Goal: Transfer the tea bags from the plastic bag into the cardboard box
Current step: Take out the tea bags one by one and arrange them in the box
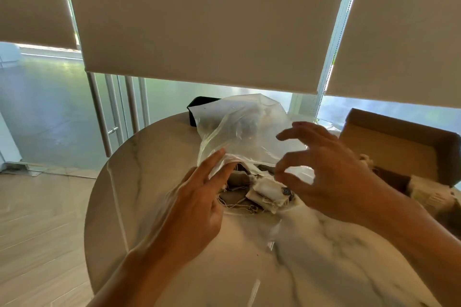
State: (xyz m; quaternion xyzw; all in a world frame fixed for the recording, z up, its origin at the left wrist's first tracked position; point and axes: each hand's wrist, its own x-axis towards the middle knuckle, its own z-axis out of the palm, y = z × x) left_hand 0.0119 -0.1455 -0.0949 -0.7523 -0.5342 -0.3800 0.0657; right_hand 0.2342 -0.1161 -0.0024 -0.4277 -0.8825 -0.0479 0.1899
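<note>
Both hands work the mouth of the plastic bag (245, 129) on the round marble desk (149, 194).

The left hand (192, 209) has its fingers at the bag's lower left rim, seemingly pinching the film to keep the mouth spread, though blur leaves that grip uncertain. The right hand (329, 174) hovers over the opening with its fingers curled and apart, clamped on nothing, probably poised to reach in. The bag lies with its long axis running away from the person, mouth toward them and closed end raised at the back. The tea bags (264, 192) sit heaped just inside the mouth, strings trailing. The cardboard box (389, 149) stands open near the bag on the right, with what look like some tea bags already inside.
</note>
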